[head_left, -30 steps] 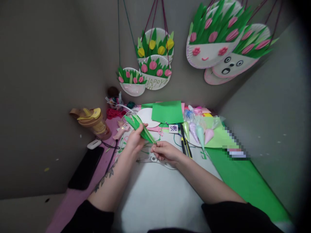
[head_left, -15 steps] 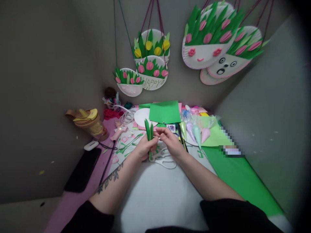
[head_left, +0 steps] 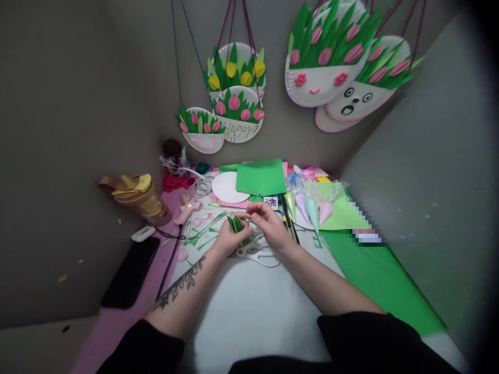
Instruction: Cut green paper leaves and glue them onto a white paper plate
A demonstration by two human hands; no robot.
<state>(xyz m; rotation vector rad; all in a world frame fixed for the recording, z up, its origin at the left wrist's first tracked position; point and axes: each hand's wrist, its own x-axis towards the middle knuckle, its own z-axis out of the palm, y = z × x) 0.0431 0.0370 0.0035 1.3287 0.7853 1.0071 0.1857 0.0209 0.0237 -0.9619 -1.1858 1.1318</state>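
Observation:
My left hand [head_left: 230, 236] is closed around a small bundle of green paper leaves [head_left: 236, 224]. Their pointed tips poke out above the fingers, tilted to the left. Close beside it, my right hand [head_left: 271, 223] has its fingers loosely bent toward the bundle, thumb apart from them; I see nothing held in it. Its fingertips are near the left fingers, and whether they touch is hard to tell. White-handled scissors [head_left: 265, 258] lie on the table just under both hands, their blades hidden by the left hand.
Green paper scraps [head_left: 202, 234] lie left of the hands. Behind are a white paper plate [head_left: 226, 188], green paper [head_left: 261, 177] and piping bags [head_left: 312, 208]. A cup [head_left: 146, 200] and a black phone [head_left: 130, 272] stand left. Decorated plates [head_left: 327, 85] hang on the wall.
The leaf bundle has tipped from upright to leaning and sits lower in my left hand. My right hand stays close beside it. The whole view has shifted slightly.

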